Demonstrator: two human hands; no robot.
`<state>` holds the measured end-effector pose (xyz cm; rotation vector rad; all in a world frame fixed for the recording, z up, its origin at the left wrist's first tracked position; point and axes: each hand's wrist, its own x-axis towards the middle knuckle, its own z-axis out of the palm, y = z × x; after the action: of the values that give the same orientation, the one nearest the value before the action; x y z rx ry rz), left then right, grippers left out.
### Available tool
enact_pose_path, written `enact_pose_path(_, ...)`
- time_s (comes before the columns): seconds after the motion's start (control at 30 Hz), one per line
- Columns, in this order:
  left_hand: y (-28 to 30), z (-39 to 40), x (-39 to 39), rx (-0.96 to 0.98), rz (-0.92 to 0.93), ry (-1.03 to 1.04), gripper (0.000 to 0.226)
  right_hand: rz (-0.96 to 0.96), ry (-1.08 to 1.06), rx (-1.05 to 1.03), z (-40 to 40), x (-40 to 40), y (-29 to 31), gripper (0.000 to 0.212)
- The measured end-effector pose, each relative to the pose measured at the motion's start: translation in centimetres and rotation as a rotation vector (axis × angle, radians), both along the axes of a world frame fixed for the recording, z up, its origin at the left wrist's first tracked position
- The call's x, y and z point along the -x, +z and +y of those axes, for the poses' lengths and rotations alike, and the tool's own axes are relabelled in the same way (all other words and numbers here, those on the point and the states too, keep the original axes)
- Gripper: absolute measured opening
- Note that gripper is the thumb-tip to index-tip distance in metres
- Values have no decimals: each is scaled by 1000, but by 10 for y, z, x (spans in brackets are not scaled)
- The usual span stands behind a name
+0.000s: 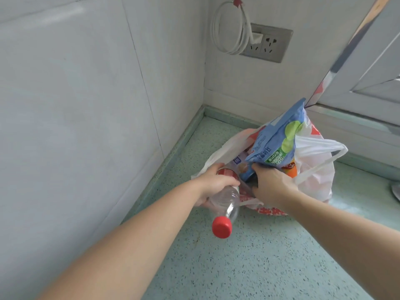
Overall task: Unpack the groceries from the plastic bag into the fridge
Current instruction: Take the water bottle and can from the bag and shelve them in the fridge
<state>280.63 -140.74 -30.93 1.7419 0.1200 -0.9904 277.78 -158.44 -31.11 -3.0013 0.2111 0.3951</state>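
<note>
A white plastic bag [313, 169] with red print sits on the green speckled floor in the corner. My left hand [214, 185] grips a clear plastic bottle [227, 202] with a red cap and red label, its cap pointing toward me, over the bag's near edge. My right hand [272, 185] grips the lower end of a blue snack packet [279, 144], which stands tilted up out of the bag's mouth. More packets lie inside the bag, mostly hidden.
A white wall [75, 126] runs along the left. On the far wall are a socket plate [268, 43] and a coiled white cable [229, 33]. A white door or panel [372, 68] stands at the right. Open floor [259, 256] lies near me.
</note>
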Motion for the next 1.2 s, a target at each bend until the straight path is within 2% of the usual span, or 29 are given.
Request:
enact_pose_path(0.07, 7, -2, -3, 87, 105, 1, 23, -26, 62, -36, -1, 4, 0, 51)
enact_pose_path(0.1, 8, -3, -5, 111, 152, 11, 15, -38, 99, -57, -1, 6, -1, 54)
enact_pose_path(0.2, 12, -8, -8, 149, 279, 94, 33, -55, 182, -170, 5, 11, 6, 62)
enact_pose_path(0.37, 23, -8, -6, 266, 205, 209, 43, -23, 144, -543, 4, 12, 14, 51)
enact_pose_path(0.43, 27, -2, -5, 257, 96, 118, 44, -27, 113, -611, 1, 9, 14, 51)
enact_pose_path(0.5, 26, 4, -5, 133, -154, -85, 56, -37, 95, -631, 1, 8, 15, 51)
enact_pose_path(0.57, 24, 2, -5, -8, -413, -223, 72, -40, 106, -623, 1, 6, 13, 48)
enact_pose_path(0.6, 22, -1, -3, -60, -523, -207, 75, -32, 106, -618, 2, 4, 12, 41)
enact_pose_path(0.7, 16, -10, 2, -166, -775, 31, 64, -42, 120, -530, 4, -4, 5, 18)
enact_pose_path(0.77, 10, -15, 4, -147, -789, 130, 58, -115, 89, -389, 9, -11, -1, 16)
enact_pose_path(0.93, 9, -19, 2, -92, -776, 217, 55, -113, -56, -210, 22, -30, -21, 39)
enact_pose_path(1.07, 4, -12, -2, -90, -783, 212, 52, -89, -76, -6, 21, -44, -26, 21)
enact_pose_path(1.2, -1, -11, -2, -92, -803, 206, 54, -66, -65, 96, 20, -52, -30, 22)
